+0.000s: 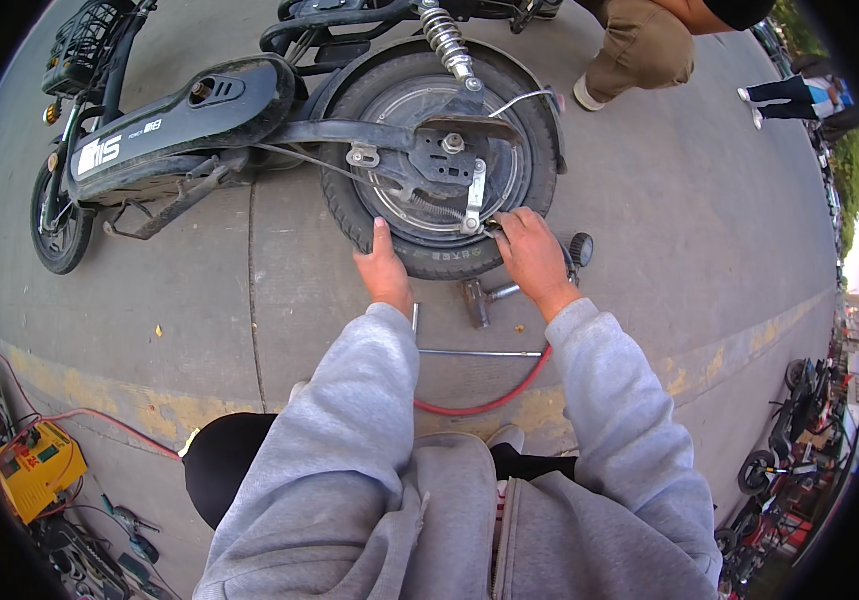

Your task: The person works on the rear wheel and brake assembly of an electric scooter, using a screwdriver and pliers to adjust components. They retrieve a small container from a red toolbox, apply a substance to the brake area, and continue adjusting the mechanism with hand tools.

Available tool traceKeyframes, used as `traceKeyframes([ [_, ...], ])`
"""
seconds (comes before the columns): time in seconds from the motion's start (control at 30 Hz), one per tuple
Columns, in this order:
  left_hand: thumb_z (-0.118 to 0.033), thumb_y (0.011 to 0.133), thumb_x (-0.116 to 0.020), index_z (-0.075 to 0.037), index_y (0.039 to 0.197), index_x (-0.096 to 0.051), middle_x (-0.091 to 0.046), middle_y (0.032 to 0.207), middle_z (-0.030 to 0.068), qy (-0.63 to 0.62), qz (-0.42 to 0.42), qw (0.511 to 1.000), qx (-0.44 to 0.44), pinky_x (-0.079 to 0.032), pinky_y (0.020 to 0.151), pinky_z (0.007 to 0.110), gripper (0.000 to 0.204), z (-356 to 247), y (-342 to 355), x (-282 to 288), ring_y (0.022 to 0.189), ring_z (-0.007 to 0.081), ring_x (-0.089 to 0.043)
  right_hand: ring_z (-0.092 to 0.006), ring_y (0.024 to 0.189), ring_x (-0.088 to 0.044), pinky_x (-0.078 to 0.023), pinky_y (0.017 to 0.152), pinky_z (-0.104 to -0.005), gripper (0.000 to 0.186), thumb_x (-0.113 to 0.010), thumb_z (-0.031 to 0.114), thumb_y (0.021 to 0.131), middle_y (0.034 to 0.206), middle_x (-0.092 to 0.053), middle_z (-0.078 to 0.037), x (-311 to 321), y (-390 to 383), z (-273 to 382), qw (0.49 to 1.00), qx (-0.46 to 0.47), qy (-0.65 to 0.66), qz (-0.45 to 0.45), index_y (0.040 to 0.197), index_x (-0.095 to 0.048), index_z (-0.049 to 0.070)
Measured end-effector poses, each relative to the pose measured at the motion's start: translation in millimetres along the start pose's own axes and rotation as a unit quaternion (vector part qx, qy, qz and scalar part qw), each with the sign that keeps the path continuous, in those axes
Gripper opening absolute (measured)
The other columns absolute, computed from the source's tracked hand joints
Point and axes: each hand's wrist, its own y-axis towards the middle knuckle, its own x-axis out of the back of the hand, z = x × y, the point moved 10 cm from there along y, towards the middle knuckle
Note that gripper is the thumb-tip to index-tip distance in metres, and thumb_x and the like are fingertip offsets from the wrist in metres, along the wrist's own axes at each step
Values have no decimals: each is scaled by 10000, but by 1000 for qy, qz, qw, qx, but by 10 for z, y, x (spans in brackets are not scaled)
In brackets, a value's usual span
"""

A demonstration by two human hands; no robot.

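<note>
Working at the rear wheel [502, 172] of a black scooter [184, 105], in the upper middle of the view, mounted at the swingarm [344, 132] with axle nut [453, 144] in place. Fitted with its tyre [449, 262], seated as far as shows. Resting left hand [384, 270] against the tyre's lower left, thumb up; impossible to tell, with fingers hidden, whether gripping or merely steadying. Pinching, with right hand [534, 258], a small dark fitting [492, 228] at the wheel's lower right. Just right of that hand, see a round gauge [581, 250]; lower, a red hose [499, 402], largely sleeve-hidden. Judging from these, probably partway through inflating. Done, seemingly: mounting wheel and tyre. Left, seemingly: finishing at the fitting, checking pressure, gathering tools. Impossible to judge firmness. Nearer, on the ground [649, 250], see a hammer-like tool [475, 303] and a metal rod [479, 353]. Farther out, note a crouching person [639, 50] at upper right and a yellow machine [39, 470] at lower left.
</note>
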Motion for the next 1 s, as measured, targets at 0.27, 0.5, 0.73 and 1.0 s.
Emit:
traceKeyframes([
  [0.27,-244,929,-670,62,1309,-489,-573,1303,155,25,-11,1000,6,-430,1000,347,521,-29,-22,4,1154,238,-559,-394,916,-581,-478,797,-475,101,-601,41,824,905,-594,-196,-141,165,-43,999,1,-3,49,909,-561,5],
  [0.5,-242,939,-655,73,1317,-476,-572,1305,156,11,-6,1000,-1,-423,1006,345,523,-76,-83,-30,1160,239,-557,-407,911,-581,-479,806,-488,93,-591,35,820,909,-603,-206,-170,176,-99,999,-15,2,41,888,-545,-8],
  [0.73,-261,943,-653,66,1315,-477,-552,1329,160,15,-5,1000,16,-427,1011,350,526,-24,-50,-22,1164,239,-557,-406,902,-605,-494,803,-467,159,-615,69,845,921,-634,-209,-85,213,-99,995,-18,71,62,973,-590,-22],
  [1.0,-334,926,-671,24,1325,-455,-565,1294,153,30,58,993,102,-532,916,420,578,-5,-39,-99,1092,256,-612,-356,876,-648,-509,768,-429,231,-650,166,878,924,-674,-200,429,-675,-1366,951,-237,185,-76,1016,-647,-19],
])
